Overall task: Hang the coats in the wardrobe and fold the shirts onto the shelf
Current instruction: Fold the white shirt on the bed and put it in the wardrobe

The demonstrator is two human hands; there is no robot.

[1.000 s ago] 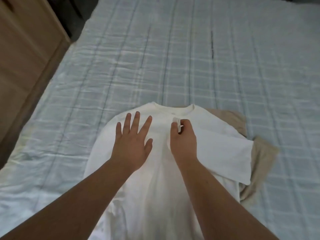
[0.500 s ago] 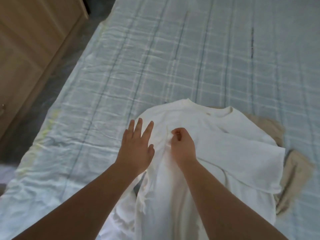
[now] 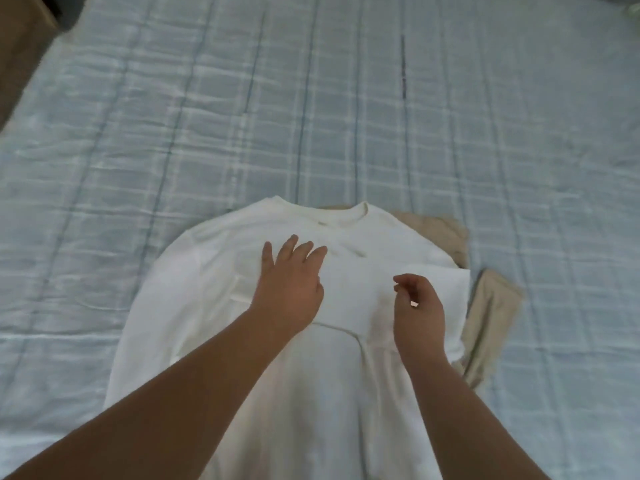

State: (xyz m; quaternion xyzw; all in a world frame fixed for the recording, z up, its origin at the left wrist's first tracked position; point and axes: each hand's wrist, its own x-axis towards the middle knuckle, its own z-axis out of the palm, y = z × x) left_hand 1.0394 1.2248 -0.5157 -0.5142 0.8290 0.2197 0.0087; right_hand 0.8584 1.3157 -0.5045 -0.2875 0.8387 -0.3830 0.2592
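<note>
A white T-shirt (image 3: pixel 214 306) lies flat on the bed, collar away from me, with one sleeve (image 3: pixel 349 289) folded across the chest. My left hand (image 3: pixel 287 289) rests palm down on the chest just below the collar, fingers spread, holding nothing. My right hand (image 3: pixel 417 313) sits over the right part of the folded sleeve with its fingers curled in. I cannot make out whether its fingertips pinch the fabric. A beige garment (image 3: pixel 495 306) lies under the shirt and sticks out at its right shoulder.
The light blue checked bedspread (image 3: pixel 311 116) covers the whole bed around the shirt. A wooden piece of furniture (image 3: pixel 20 46) stands beyond the bed's left edge at the top left, with a dark gap beside it.
My right hand carried the shirt's left side and sleeve over to the right, so the sleeve now lies across the chest. My left hand shifted from the shirt's left edge to the chest.
</note>
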